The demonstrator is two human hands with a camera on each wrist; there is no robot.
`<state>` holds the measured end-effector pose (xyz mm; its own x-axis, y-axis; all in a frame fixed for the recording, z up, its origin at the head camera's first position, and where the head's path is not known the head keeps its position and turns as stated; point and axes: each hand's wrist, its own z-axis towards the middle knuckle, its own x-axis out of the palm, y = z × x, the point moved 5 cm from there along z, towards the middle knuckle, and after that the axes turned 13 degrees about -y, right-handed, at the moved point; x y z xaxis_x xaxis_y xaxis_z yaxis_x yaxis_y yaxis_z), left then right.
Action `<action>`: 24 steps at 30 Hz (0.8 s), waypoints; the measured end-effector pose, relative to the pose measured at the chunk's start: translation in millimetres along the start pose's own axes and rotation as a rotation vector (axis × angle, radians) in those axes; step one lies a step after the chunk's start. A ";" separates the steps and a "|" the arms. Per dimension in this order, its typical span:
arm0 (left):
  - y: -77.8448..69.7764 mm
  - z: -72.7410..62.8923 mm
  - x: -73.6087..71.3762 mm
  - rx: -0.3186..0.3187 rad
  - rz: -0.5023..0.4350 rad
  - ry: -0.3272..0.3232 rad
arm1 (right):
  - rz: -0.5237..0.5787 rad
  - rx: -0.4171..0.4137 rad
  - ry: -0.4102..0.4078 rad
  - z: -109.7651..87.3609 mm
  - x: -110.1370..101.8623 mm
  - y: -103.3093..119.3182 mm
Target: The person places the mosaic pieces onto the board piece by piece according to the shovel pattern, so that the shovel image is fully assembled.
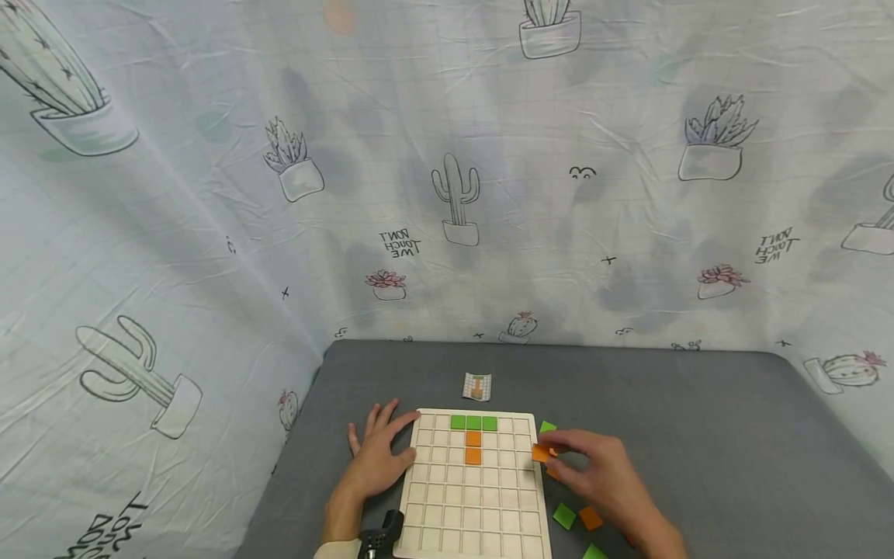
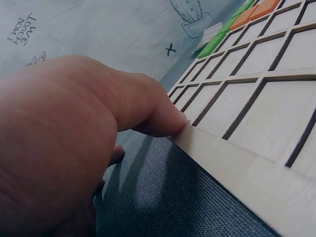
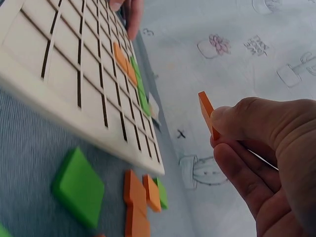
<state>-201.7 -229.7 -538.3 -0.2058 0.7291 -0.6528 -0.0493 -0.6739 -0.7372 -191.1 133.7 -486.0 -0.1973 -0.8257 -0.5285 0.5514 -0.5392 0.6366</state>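
Observation:
A pale wooden grid board [image 1: 459, 497] lies on the grey table. Three green tiles [image 1: 473, 423] fill the middle of its top row, and two orange tiles [image 1: 473, 448] sit in a column under the centre one. My left hand [image 1: 377, 458] rests at the board's left edge, fingers spread, its thumb touching the rim in the left wrist view. Between thumb and fingers, my right hand [image 1: 594, 470] pinches an orange tile [image 3: 207, 114], held up at the board's right edge.
Loose green tiles [image 1: 564, 515] and orange tiles [image 1: 590, 518] are scattered on the table right of the board. A small printed pattern card [image 1: 477, 387] lies beyond the board's far edge. A cactus-print curtain [image 1: 454, 295] hangs behind the table.

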 end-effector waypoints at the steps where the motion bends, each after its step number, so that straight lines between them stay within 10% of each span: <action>1: -0.2 0.2 0.0 0.000 0.000 0.001 | 0.008 -0.004 0.005 1.1 2.7 1.2; 24: 1.4 1.1 1.8 -0.010 0.001 0.006 | 0.160 -0.029 0.130 6.5 64.6 20.5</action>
<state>-203.3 -229.5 -540.3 -0.2004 0.7290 -0.6546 -0.0389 -0.6735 -0.7381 -197.9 68.2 -503.4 -0.0003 -0.8712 -0.4908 0.5905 -0.3963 0.7030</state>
